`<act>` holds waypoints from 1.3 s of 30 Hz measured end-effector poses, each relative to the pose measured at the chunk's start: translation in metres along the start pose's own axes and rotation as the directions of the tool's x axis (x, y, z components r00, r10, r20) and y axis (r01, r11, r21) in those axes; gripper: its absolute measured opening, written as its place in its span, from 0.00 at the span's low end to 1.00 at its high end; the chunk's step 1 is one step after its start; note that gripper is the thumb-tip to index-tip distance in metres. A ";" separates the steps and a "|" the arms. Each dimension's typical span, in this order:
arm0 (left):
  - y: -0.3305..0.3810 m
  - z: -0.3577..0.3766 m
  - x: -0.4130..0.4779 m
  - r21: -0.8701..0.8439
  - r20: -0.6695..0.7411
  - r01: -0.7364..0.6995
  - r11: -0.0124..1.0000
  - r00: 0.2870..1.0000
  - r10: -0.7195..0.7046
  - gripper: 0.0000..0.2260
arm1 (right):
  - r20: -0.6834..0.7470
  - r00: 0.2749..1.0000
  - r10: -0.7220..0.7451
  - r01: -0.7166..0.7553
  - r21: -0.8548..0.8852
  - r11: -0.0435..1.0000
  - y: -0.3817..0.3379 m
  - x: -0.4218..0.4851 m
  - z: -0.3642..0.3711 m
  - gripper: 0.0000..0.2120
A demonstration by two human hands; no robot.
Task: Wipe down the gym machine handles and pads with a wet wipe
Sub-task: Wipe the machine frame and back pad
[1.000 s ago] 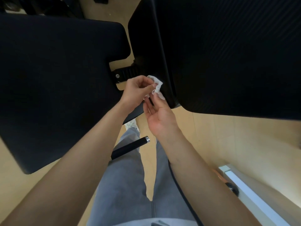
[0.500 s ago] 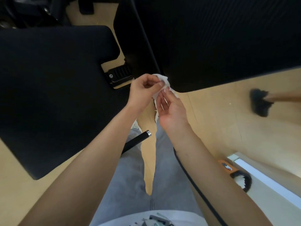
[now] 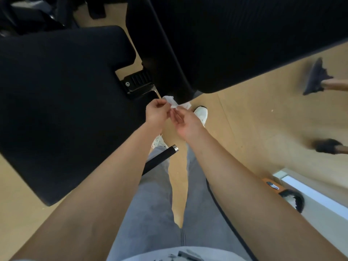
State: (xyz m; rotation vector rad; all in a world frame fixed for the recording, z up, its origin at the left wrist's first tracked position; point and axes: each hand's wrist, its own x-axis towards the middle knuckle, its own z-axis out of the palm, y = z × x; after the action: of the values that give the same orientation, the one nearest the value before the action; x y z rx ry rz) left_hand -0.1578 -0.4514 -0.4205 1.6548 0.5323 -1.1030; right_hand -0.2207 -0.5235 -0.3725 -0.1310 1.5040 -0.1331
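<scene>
Head view: left hand (image 3: 157, 112) and right hand (image 3: 185, 122) each pinch the crumpled white wet wipe (image 3: 172, 101) by the fingertips, just below the corner of the large black upholstered pad (image 3: 235, 38). Risk: pulled apart, the thin damp sheet may tear or slip to the wooden floor (image 3: 254, 129).

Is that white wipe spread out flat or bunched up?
Bunched up: the wipe is a crumpled wad pinched between the left hand and right hand.
</scene>
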 end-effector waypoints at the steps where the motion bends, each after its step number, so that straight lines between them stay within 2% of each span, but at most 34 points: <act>1: 0.004 0.002 -0.002 -0.022 0.000 -0.006 1.000 1.000 0.006 0.05 | -0.002 1.000 -0.002 0.002 0.003 1.000 -0.002 0.000 -0.001 0.10; 4: 0.014 0.010 -0.018 -0.098 0.036 -0.080 0.992 0.996 0.084 0.07 | -0.001 0.998 -0.057 0.057 0.021 0.998 -0.012 -0.006 -0.005 0.11; 9: 0.021 0.027 -0.059 -0.164 0.107 -0.208 0.964 0.968 0.227 0.06 | 0.023 0.976 -0.216 0.214 0.054 0.975 -0.037 -0.021 -0.018 0.04; 13: 0.026 0.039 -0.073 -0.251 0.062 -0.227 0.941 0.966 0.249 0.06 | 0.107 0.939 -0.328 0.327 0.028 0.945 -0.047 -0.024 -0.023 0.05; 16: 0.020 0.041 -0.070 -0.310 0.027 -0.180 0.934 0.980 0.198 0.05 | 0.055 0.955 -0.291 0.292 -0.009 0.956 -0.042 -0.010 -0.024 0.09; 19: 0.007 0.036 -0.059 -0.346 -0.028 -0.064 0.936 0.998 0.058 0.05 | -0.003 0.975 -0.221 0.219 -0.116 0.969 -0.034 0.001 -0.018 0.16; 22: 0.007 0.027 -0.049 -0.353 -0.085 0.039 0.935 0.994 -0.074 0.07 | 0.008 0.984 -0.178 0.176 -0.188 0.966 -0.030 0.000 -0.012 0.19; 24: 0.017 0.026 -0.051 -0.322 -0.064 0.023 0.946 0.997 -0.046 0.08 | 0.026 0.983 -0.184 0.186 -0.177 0.966 -0.031 -0.008 -0.011 0.21; 26: 0.033 0.028 -0.063 -0.293 -0.018 -0.043 0.955 0.999 0.040 0.08 | 0.052 0.978 -0.202 0.208 -0.147 0.967 -0.034 -0.025 -0.013 0.19; 29: 0.059 0.031 -0.089 -0.312 0.065 -0.149 0.938 0.982 0.178 0.07 | 0.147 0.960 -0.237 0.253 -0.105 0.962 -0.045 -0.062 -0.020 0.08; 30: 0.067 0.034 -0.098 -0.311 0.086 -0.185 0.932 0.971 0.221 0.07 | 0.181 0.950 -0.253 0.273 -0.099 0.957 -0.050 -0.076 -0.022 0.05; 32: 0.082 0.041 -0.117 -0.286 0.126 -0.257 0.923 0.945 0.302 0.07 | 0.199 0.928 -0.316 0.341 -0.111 0.933 -0.061 -0.103 -0.025 0.07; 35: 0.103 0.052 -0.147 -0.231 0.200 -0.366 0.901 0.889 0.413 0.10 | 0.191 0.868 -0.459 0.486 -0.130 0.864 -0.074 -0.140 -0.026 0.03; 37: 0.116 0.057 -0.164 -0.181 0.252 -0.441 0.879 0.843 0.475 0.12 | 0.176 0.782 -0.598 0.623 -0.171 0.764 -0.082 -0.162 -0.026 0.02; 39: 0.126 0.062 -0.174 -0.100 0.289 -0.515 0.851 0.804 0.520 0.13 | 0.173 0.655 -0.736 0.751 -0.264 0.606 -0.093 -0.177 -0.026 0.02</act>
State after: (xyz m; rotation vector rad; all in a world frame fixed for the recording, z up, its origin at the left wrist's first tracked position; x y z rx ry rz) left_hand -0.1684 -0.5254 -0.2104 1.4500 -0.1205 -0.9074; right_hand -0.2587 -0.5851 -0.1847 -1.0358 1.3245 -0.5629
